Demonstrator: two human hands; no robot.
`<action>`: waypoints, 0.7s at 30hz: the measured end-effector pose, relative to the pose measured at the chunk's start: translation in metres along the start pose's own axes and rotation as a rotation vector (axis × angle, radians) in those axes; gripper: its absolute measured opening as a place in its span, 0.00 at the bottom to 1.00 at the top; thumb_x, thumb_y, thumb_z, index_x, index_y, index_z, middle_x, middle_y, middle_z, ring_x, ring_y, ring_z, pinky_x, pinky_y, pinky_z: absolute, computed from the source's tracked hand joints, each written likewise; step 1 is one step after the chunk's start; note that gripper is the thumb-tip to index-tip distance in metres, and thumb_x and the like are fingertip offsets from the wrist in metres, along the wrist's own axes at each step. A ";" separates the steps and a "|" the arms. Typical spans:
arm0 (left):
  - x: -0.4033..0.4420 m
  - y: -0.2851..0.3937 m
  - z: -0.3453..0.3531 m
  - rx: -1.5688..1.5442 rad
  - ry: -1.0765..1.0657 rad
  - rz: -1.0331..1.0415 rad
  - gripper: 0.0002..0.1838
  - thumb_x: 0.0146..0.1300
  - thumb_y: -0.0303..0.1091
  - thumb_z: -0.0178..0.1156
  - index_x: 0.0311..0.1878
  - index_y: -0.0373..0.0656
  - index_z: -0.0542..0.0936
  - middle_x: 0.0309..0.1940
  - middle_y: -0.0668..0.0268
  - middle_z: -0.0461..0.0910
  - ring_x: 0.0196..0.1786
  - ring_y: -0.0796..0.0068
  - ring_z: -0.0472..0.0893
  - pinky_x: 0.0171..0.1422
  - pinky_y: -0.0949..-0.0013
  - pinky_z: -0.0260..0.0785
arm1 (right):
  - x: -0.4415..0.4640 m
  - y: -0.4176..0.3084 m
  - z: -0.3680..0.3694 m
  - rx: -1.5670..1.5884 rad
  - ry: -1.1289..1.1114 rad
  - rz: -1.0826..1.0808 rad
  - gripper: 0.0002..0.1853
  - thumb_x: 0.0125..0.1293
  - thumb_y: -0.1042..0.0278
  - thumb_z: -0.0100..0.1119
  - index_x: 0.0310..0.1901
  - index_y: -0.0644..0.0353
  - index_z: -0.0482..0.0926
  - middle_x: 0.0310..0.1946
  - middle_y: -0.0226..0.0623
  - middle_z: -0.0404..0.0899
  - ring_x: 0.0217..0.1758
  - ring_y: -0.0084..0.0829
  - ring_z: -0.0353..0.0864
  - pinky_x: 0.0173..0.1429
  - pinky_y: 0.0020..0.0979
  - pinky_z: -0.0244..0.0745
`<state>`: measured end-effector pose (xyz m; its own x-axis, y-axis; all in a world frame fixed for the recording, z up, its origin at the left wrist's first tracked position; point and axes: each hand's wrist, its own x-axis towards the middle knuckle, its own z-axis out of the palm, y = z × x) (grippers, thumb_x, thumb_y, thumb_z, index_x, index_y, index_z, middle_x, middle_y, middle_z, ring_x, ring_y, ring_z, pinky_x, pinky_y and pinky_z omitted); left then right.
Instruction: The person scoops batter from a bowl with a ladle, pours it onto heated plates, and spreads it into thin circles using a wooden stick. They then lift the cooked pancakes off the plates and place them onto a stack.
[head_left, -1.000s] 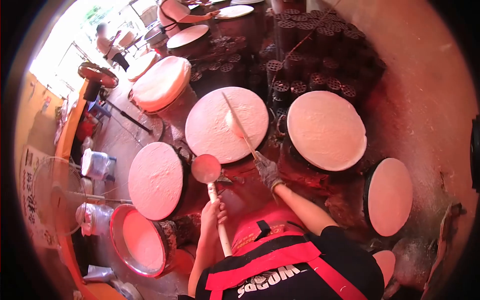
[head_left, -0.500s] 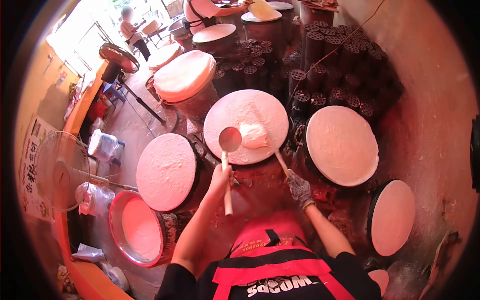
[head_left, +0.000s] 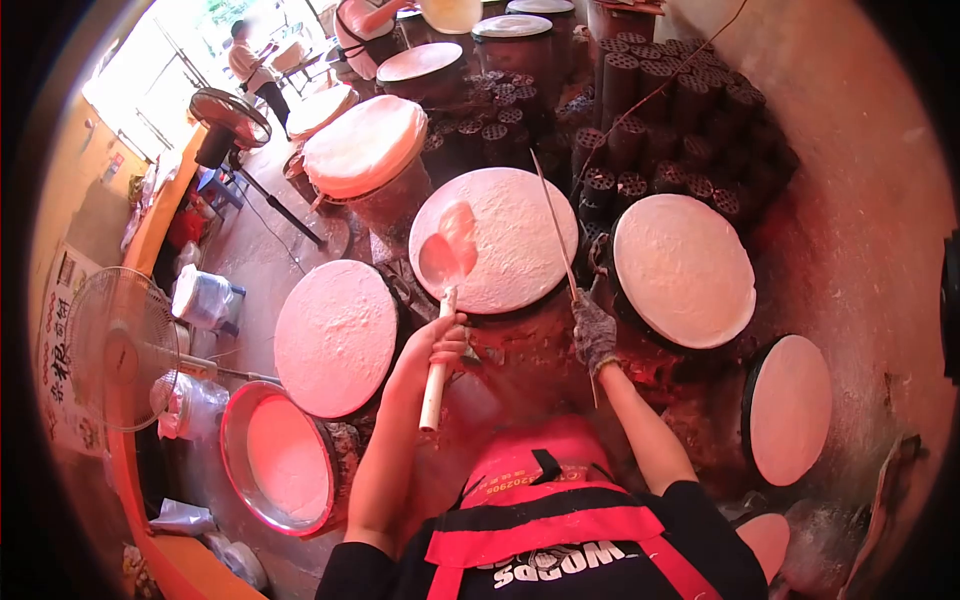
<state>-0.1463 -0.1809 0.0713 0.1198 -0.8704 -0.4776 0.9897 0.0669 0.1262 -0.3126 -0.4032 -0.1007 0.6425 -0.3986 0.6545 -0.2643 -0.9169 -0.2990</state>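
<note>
Left hand (head_left: 447,338): bare; fingers closed around the pale handle of a ladle (head_left: 439,262). Right hand (head_left: 595,330): in a grey knitted glove; fingers closed around a thin stick (head_left: 553,205), which projects above and below the grip.

The ladle bowl is over the left part of the centre griddle (head_left: 510,240), at the lower edge of a wet mass of batter (head_left: 459,225). Contact between bowl and griddle cannot be determined. The upper length of the stick crosses the view of the centre griddle's right edge. A pale, rough-textured layer covers the griddle face.

Positions relative to the centre griddle, as seen in the head view:
- Lower left: a coated left griddle (head_left: 335,338); beyond it, a red-rimmed basin (head_left: 229,440) containing pale liquid.
- Right: a coated right griddle (head_left: 684,270); at lower right, a smaller-looking side griddle (head_left: 790,410).
- Upper left: a stack of thin sheets (head_left: 365,145) on a drum.
- Upper right: dark perforated cylinders (head_left: 690,95).
- Far above: a co-worker (head_left: 360,30), near a pale yellowish sheet (head_left: 450,12).

Markings: the wall sign (head_left: 62,345) at far left bears large Chinese characters, including "粮". The red apron (head_left: 535,470) shows inverted yellow print, apparently "3202908". The black shirt (head_left: 560,575) carries large white inverted letters, only partly legible.
</note>
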 end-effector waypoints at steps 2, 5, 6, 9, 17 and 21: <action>-0.005 0.007 -0.007 -0.087 0.113 -0.093 0.06 0.68 0.32 0.43 0.39 0.38 0.64 0.19 0.73 0.60 0.14 0.90 0.57 0.10 0.86 0.50 | -0.035 -0.016 0.009 0.098 -0.286 0.258 0.18 0.66 0.61 0.43 0.57 0.53 0.69 0.26 0.37 0.78 0.24 0.33 0.77 0.24 0.32 0.67; -0.020 0.008 -0.019 0.004 0.225 -0.109 0.05 0.67 0.30 0.43 0.37 0.39 0.64 0.21 0.73 0.61 0.14 0.90 0.56 0.11 0.87 0.49 | -0.054 -0.058 -0.016 0.485 -0.445 0.596 0.18 0.62 0.56 0.52 0.51 0.52 0.75 0.38 0.47 0.78 0.36 0.38 0.81 0.35 0.33 0.71; -0.028 0.006 -0.027 -0.042 0.248 -0.121 0.05 0.66 0.30 0.43 0.36 0.39 0.64 0.22 0.73 0.61 0.14 0.90 0.56 0.11 0.87 0.49 | -0.053 -0.063 -0.023 0.554 -0.411 0.604 0.19 0.61 0.56 0.54 0.52 0.52 0.75 0.39 0.48 0.78 0.37 0.39 0.81 0.37 0.32 0.71; -0.056 -0.009 -0.056 0.120 0.295 -0.069 0.05 0.66 0.30 0.43 0.35 0.40 0.64 0.20 0.74 0.60 0.14 0.90 0.56 0.12 0.87 0.49 | -0.043 -0.059 -0.028 0.781 -0.211 0.796 0.22 0.58 0.60 0.60 0.55 0.53 0.72 0.41 0.48 0.78 0.39 0.40 0.81 0.40 0.31 0.71; -0.097 -0.049 -0.094 -0.102 0.412 -0.014 0.04 0.65 0.28 0.43 0.37 0.39 0.65 0.22 0.72 0.60 0.16 0.88 0.55 0.14 0.86 0.49 | -0.069 -0.085 -0.051 0.311 -0.427 0.402 0.24 0.58 0.58 0.52 0.57 0.51 0.68 0.34 0.47 0.78 0.34 0.47 0.78 0.33 0.42 0.73; -0.092 -0.068 -0.077 -0.219 0.321 0.000 0.05 0.66 0.28 0.42 0.41 0.37 0.65 0.24 0.70 0.59 0.17 0.88 0.56 0.13 0.86 0.50 | 0.001 -0.005 -0.058 -0.049 -0.611 0.433 0.20 0.56 0.60 0.52 0.50 0.57 0.71 0.32 0.45 0.78 0.35 0.44 0.79 0.36 0.40 0.74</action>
<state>-0.2185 -0.0677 0.0402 0.1034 -0.6754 -0.7302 0.9789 0.1993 -0.0457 -0.3527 -0.4005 -0.0583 0.7551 -0.6553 -0.0213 -0.6067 -0.6861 -0.4015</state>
